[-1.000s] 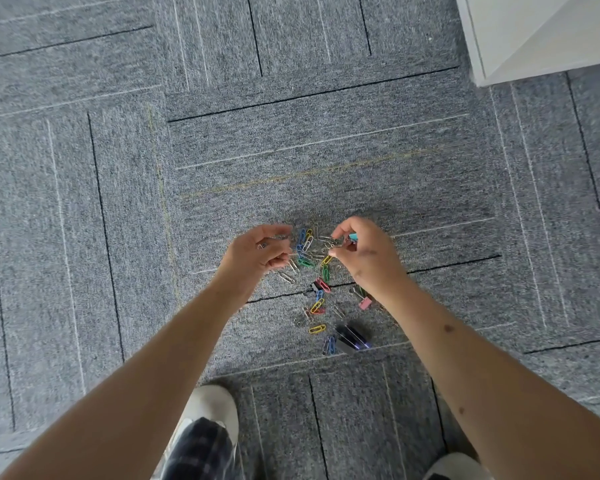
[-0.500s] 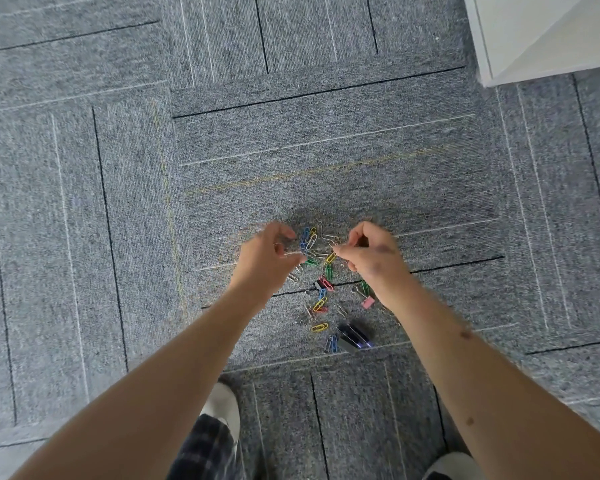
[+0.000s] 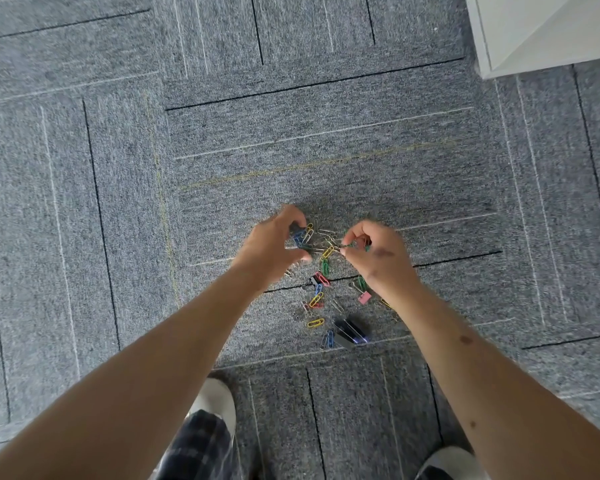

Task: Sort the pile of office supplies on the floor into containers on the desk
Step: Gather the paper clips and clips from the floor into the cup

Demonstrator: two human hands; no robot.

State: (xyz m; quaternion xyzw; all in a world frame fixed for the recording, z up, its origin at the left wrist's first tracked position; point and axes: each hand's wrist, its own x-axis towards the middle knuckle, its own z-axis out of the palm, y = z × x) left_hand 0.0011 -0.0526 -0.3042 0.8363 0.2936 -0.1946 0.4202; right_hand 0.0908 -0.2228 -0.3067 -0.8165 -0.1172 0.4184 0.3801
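A pile of coloured paper clips point(image 3: 321, 271) lies scattered on the grey carpet, with a black binder clip point(image 3: 350, 332) at its near edge and a small pink clip point(image 3: 364, 298) to the right. My left hand point(image 3: 274, 251) is at the pile's far left, its fingers curled round several blue clips. My right hand point(image 3: 378, 258) is at the far right of the pile, fingertips pinching a green clip together with other clips. What lies inside either palm is hidden.
Grey carpet tiles point(image 3: 118, 202) cover the floor all round. A white furniture corner point(image 3: 534, 32) stands at the top right. My two shoes point(image 3: 212, 400) show at the bottom edge, close to the pile.
Both hands have dipped lower onto the far side of the pile. The left hand's fingers have spread over the blue clips and closed on them; the right keeps pinching clips.
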